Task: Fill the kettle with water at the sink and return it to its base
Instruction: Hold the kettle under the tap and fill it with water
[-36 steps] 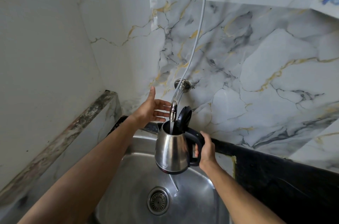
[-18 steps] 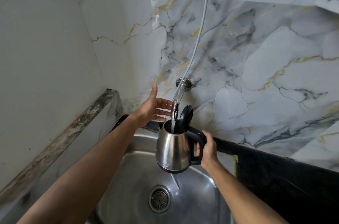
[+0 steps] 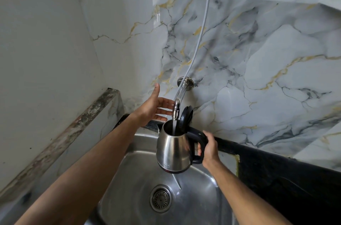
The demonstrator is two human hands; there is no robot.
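A steel kettle (image 3: 173,151) with a black handle hangs upright over the round steel sink (image 3: 132,184). Its black lid (image 3: 186,116) is flipped up. My right hand (image 3: 208,148) grips the handle. Water streams from the tap spout (image 3: 176,108) straight into the kettle's mouth. My left hand (image 3: 155,108) is spread open just left of the spout, fingertips close to it, holding nothing. The kettle's base is not in view.
The drain (image 3: 160,198) lies below the kettle. A black counter (image 3: 276,175) runs along the right of the sink. A grey hose (image 3: 203,27) drops down the marble wall to the tap fitting (image 3: 186,83). A stained ledge (image 3: 77,129) borders the left.
The kettle and both hands hold nearly the same place under the running water; the view has shifted slightly.
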